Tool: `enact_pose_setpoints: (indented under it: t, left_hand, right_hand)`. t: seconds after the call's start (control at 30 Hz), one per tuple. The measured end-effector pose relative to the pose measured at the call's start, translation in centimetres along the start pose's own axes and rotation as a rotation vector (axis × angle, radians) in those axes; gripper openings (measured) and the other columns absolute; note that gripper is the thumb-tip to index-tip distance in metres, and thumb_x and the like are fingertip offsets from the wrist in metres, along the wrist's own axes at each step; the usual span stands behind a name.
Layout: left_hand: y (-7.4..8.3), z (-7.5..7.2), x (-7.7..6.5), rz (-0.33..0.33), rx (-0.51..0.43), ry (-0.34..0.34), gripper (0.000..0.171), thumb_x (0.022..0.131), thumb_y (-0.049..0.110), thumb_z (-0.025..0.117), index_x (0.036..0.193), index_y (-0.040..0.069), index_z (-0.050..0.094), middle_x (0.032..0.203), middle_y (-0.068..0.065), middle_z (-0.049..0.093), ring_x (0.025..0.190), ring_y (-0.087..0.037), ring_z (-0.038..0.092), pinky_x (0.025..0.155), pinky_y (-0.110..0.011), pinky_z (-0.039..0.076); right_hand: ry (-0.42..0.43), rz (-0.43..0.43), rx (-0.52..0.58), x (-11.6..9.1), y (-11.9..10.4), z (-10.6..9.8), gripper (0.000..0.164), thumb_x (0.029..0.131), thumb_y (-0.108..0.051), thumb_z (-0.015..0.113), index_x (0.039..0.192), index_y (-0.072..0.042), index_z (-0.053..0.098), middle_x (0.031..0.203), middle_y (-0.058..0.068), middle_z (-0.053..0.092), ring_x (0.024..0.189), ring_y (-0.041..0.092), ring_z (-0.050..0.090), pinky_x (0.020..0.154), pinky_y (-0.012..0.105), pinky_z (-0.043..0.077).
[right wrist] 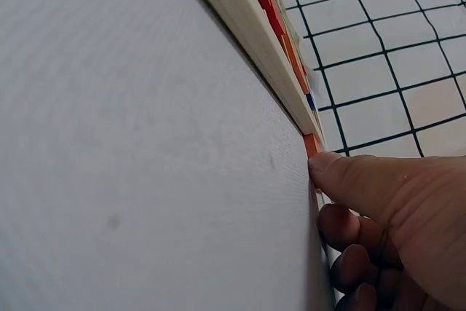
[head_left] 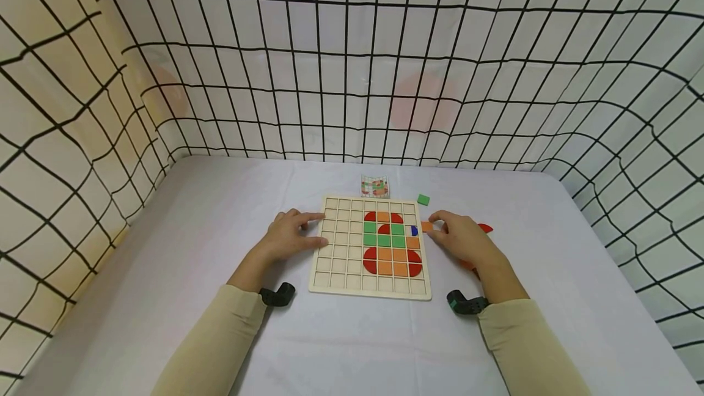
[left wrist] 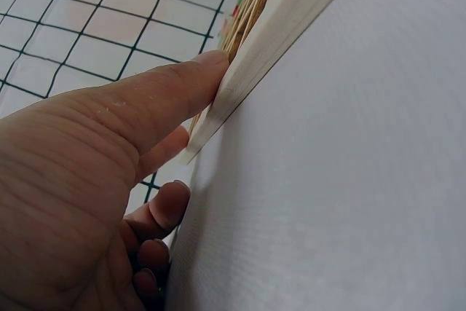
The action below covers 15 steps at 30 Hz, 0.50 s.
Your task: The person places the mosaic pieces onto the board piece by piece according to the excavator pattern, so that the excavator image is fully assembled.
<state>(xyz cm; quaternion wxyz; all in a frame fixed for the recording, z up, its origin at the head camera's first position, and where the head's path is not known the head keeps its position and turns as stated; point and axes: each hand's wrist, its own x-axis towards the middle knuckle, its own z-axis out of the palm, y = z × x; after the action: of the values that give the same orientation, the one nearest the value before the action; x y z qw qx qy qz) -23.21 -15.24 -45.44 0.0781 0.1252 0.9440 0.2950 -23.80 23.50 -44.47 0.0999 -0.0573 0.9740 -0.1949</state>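
Note:
A pale wooden grid board point(head_left: 337, 271) lies in the middle of the white table, its right part filled with red, green and orange pieces and one small blue piece point(head_left: 414, 231). My left hand point(head_left: 283, 237) is at the board's left edge; in the left wrist view the straight thumb point(left wrist: 167, 92) rests on the rim. At the opposite edge, my right hand point(head_left: 462, 238) pinches an orange square tile point(head_left: 426, 226) between thumb and fingers. The right wrist view puts this tile right beside the board's side, partly covered by the thumb point(right wrist: 349, 176).
A small picture card point(head_left: 374, 186) lies behind the board. One green square point(head_left: 423, 200) is near the far right corner. Red pieces point(head_left: 485, 228) lie beyond and under my right hand. White walls with a black grid point(head_left: 346, 66) enclose the table.

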Motion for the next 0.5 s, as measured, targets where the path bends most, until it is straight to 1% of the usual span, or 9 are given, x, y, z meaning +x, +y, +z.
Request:
enact_pose_setpoints:
  t: [0.23,0.33,0.5]
  left_hand:
    - [-0.09,0.09,0.03,0.007,0.005,0.005,0.067,0.084,0.048,0.078,0.144,0.024,0.06,0.107,-0.006,0.06,0.096,-0.024,0.046,0.081,-0.035,0.034]
    - [-0.09,0.07,0.03,0.008,0.007,0.008,0.067,0.084,0.048,0.078,0.144,0.024,0.06,0.107,-0.006,0.06,0.095,-0.024,0.046,0.081,-0.035,0.034]
    - [0.03,0.04,-0.01,0.004,0.005,0.006,0.067,0.084,0.048,0.078,0.144,0.024,0.061,0.108,-0.007,0.06,0.096,-0.024,0.046,0.08,-0.035,0.034]
  right_hand:
    - [0.001,-0.007,0.008,0.01,0.07,-0.02,0.032,0.101,-0.032,0.064,0.127,-0.012,0.062,0.087,0.006,0.062,0.078,0.021,0.055,0.068,0.032,0.043]
    - [-0.005,-0.007,0.007,-0.05,0.08,-0.18,0.033,0.101,-0.033,0.064,0.125,-0.011,0.062,0.087,0.006,0.062,0.078,0.021,0.056,0.068,0.032,0.044]
    - [-0.02,0.001,0.006,-0.21,0.19,-0.71,0.037,0.101,-0.036,0.063,0.126,-0.009,0.06,0.091,0.007,0.064,0.08,0.022,0.056,0.067,0.032,0.045]
